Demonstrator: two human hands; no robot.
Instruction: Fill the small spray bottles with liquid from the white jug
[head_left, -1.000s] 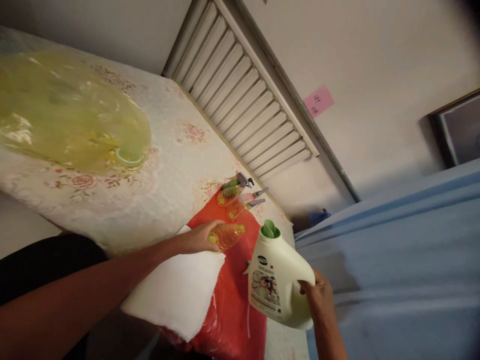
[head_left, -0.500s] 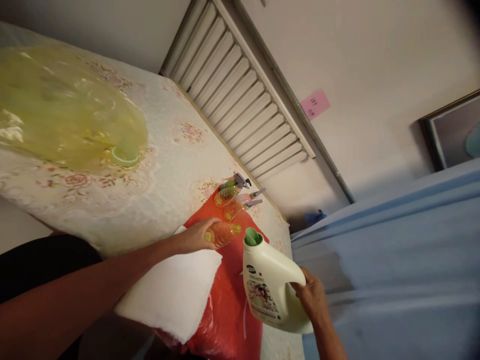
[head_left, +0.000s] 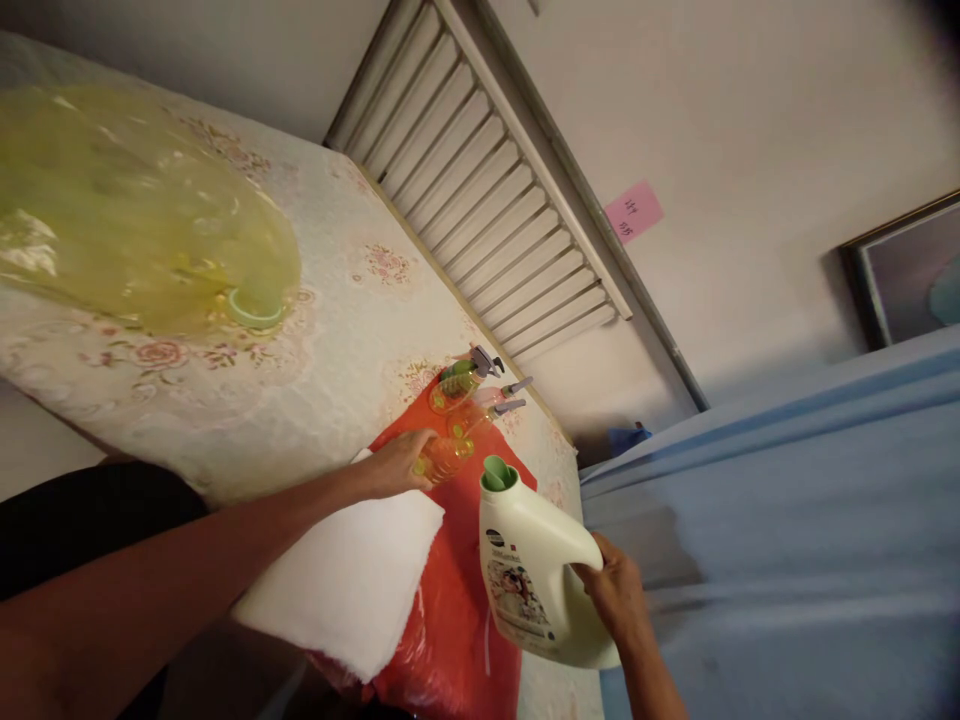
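Observation:
Closed around the lower part of a clear bottle (head_left: 448, 460) with a yellowish tint is my left hand (head_left: 401, 465). The bottle has an open neck and leans over the red plastic sheet (head_left: 469, 560). My right hand (head_left: 615, 585) grips the handle of a pale cream detergent jug (head_left: 536, 580), which has a green spout and a picture label. The jug's mouth is close to the bottle's neck but apart from it. Beyond the bottle stand several spray bottles (head_left: 454, 390) with grey trigger heads.
A white cloth (head_left: 349, 575) lies under my left forearm. A large yellow plastic bag (head_left: 142, 220) with a pale green ring rests on the flowered tablecloth (head_left: 352, 340). Behind the table is a white radiator (head_left: 480, 170); a blue curtain (head_left: 787, 530) hangs at right.
The jug has shifted slightly left, closer to the bottle. The bottle in my left hand has moved a little up and to the left.

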